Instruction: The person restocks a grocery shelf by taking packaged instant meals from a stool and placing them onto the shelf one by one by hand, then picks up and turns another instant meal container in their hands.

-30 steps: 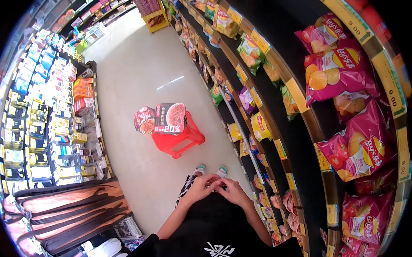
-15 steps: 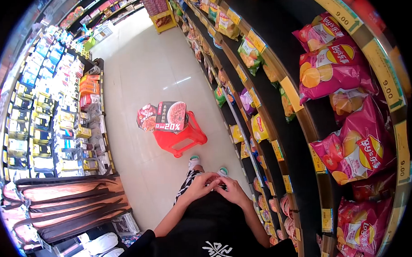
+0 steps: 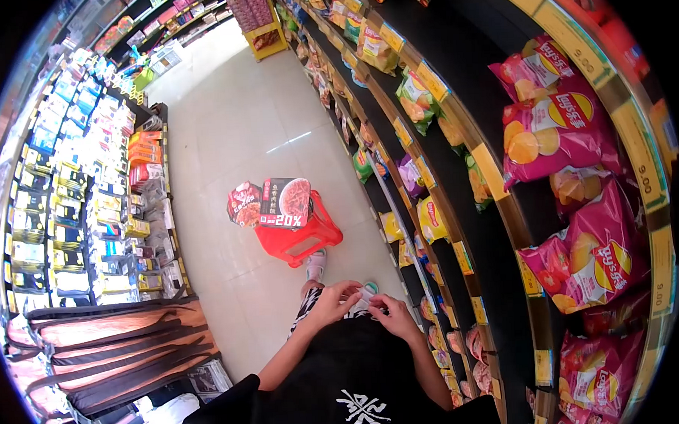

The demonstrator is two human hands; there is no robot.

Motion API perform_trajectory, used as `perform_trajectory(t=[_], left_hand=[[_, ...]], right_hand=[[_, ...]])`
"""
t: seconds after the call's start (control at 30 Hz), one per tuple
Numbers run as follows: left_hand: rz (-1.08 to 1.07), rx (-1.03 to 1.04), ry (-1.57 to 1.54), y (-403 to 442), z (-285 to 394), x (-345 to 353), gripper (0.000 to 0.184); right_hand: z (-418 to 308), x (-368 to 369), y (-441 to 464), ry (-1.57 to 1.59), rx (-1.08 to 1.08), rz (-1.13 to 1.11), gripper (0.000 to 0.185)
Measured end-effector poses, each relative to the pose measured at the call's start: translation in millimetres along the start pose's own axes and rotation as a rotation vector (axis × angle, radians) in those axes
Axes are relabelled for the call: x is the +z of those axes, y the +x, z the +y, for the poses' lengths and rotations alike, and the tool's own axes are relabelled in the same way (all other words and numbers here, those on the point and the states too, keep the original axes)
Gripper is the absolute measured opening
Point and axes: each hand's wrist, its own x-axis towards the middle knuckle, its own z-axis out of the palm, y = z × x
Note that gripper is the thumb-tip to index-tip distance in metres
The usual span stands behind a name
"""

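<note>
My left hand (image 3: pixel 334 303) and my right hand (image 3: pixel 392 316) are in front of my waist, a small gap between them. The fingers of both hands are bent into a pinch. A small whitish thing (image 3: pixel 365 295) shows between the fingertips, too small to name and hard to separate from the foot below. Beyond my hands a red plastic stool (image 3: pixel 310 240) stands on the floor. On its seat are two boxes of ready meals, a black and red one (image 3: pixel 284 202) marked 20% and a red one (image 3: pixel 244 204) beside it.
Along the right run shelves with bags of chips (image 3: pixel 552 131) and yellow price tags (image 3: pixel 641 184). Hanging packets (image 3: pixel 71 231) fill a rack at left, above dark-strapped orange goods (image 3: pixel 125 342). Pale tiled floor (image 3: pixel 222 126) lies ahead, with a yellow display stand (image 3: pixel 265 39) at the far end.
My hands have moved slightly apart, and the whitish thing between them now shows. One foot has shifted closer to the stool. The view has tilted slightly; the stool and boxes stay put.
</note>
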Motion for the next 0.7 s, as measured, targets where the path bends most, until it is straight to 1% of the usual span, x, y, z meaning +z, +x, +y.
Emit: perform_trajectory(t=[0.07, 0.17, 0.2, 0.3, 0.33, 0.43, 0.53, 0.63, 0.7], left_hand=[[0.003, -0.019, 0.031, 6, -8, -12, 0.029], [0.068, 0.030, 0.059, 16, -23, -36, 0.030], [0.094, -0.034, 0.015, 21, -26, -47, 0.031], [0.319, 0.021, 0.115, 43, -73, -91, 0.032], [0.421, 0.115, 0.195, 49, -89, -110, 0.035], [0.646, 0.094, 0.322, 66, -119, -166, 0.037], [0.739, -0.108, 0.437, 75, -138, -209, 0.041], [0.729, -0.068, 0.348, 92, -178, -237, 0.044], [0.639, -0.084, 0.287, 102, -180, -250, 0.049]], right_hand=[[5, 4, 9, -0.040, 0.012, -0.007, 0.025], [13, 20, 29, -0.039, 0.040, -0.025, 0.024], [15, 25, 38, -0.035, 0.046, -0.036, 0.024], [30, 44, 81, -0.020, 0.043, -0.027, 0.025], [31, 54, 94, -0.013, 0.040, -0.003, 0.026], [28, 67, 153, -0.018, 0.030, 0.068, 0.030], [24, 83, 196, -0.042, 0.032, 0.108, 0.036], [15, 102, 225, -0.034, 0.040, 0.197, 0.039], [8, 112, 236, -0.012, 0.052, 0.176, 0.043]])
